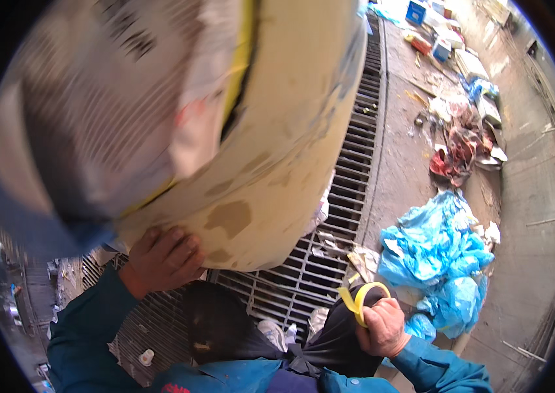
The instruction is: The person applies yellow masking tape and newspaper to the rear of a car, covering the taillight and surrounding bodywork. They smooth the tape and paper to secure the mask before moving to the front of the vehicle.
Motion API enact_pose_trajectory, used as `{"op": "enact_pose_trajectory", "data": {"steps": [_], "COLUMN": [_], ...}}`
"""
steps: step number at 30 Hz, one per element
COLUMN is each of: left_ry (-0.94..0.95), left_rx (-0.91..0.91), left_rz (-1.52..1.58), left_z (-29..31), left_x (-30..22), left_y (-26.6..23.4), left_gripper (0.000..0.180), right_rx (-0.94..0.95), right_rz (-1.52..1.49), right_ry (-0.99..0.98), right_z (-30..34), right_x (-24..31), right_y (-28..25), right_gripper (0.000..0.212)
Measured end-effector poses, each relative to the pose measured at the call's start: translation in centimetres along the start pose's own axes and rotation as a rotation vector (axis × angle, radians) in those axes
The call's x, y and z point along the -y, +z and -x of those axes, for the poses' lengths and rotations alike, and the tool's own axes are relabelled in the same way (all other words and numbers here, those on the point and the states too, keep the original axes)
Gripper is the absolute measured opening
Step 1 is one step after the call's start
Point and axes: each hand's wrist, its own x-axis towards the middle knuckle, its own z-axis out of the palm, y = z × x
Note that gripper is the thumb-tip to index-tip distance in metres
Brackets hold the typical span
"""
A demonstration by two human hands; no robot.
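Observation:
A large cream-coloured container (290, 144) with stains and a yellow band fills the upper left, close to me. Its upper left part is blurred, and printed pale sheets or packaging show there. My left hand (167, 260) is bent against its lower edge, fingers close together and curled onto it. Lower right, my right hand (385, 325) is closed around a roll of yellow tape (374, 288), whose loose end sticks out to the left. Dark trousers and both shoes show below, between my hands.
Metal floor grating (320, 262) runs beneath the container and my feet. On the right lie a heap of crumpled blue plastic bags (438, 255), reddish-brown rags (464, 147) and several small boxes (416, 12) along a concrete wall (529, 216). A small white cup-like piece (147, 357) lies lower left.

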Motion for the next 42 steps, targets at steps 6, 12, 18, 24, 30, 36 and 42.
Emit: {"op": "enact_pose_trajectory", "data": {"steps": [6, 12, 18, 24, 30, 36, 42], "left_ry": [0.216, 0.241, 0.490, -0.531, -0.475, -0.689, -1.003], "left_rx": [0.025, 0.225, 0.412, 0.609, 0.920, 0.788, 0.618], "left_rz": [0.019, 0.146, -0.797, 1.138, 1.334, 1.400, 1.323], "left_z": [1.2, 0.8, -0.8, -7.1, -10.2, -1.7, 5.1], "left_x": [1.0, 1.1, -0.5, -2.3, -9.0, -8.9, -6.5], "left_y": [-0.6, -2.6, -3.0, -12.2, -24.8, -36.7, -40.4], "left_gripper": [0.041, 0.036, 0.062, 0.067, 0.053, 0.065, 0.076], "right_rx": [0.115, 0.195, 0.334, 0.511, 0.815, 0.880, 0.912], "right_rz": [-0.194, -0.246, -0.122, 0.088, -0.174, -0.347, -0.502], "right_ry": [0.154, 0.387, 0.573, 0.696, 0.881, 0.816, 0.654], "right_z": [-1.1, -1.5, -0.4, 0.1, -3.3, -9.8, -16.1], "right_x": [3.3, 7.8, 12.2, 18.5, 23.2, 26.5, 30.6], "right_y": [-3.5, -4.8, -5.1, -3.7, -8.7, -17.1, -16.9], "right_gripper": [0.055, 0.044, 0.030, 0.027, 0.047, 0.051, 0.049]}}
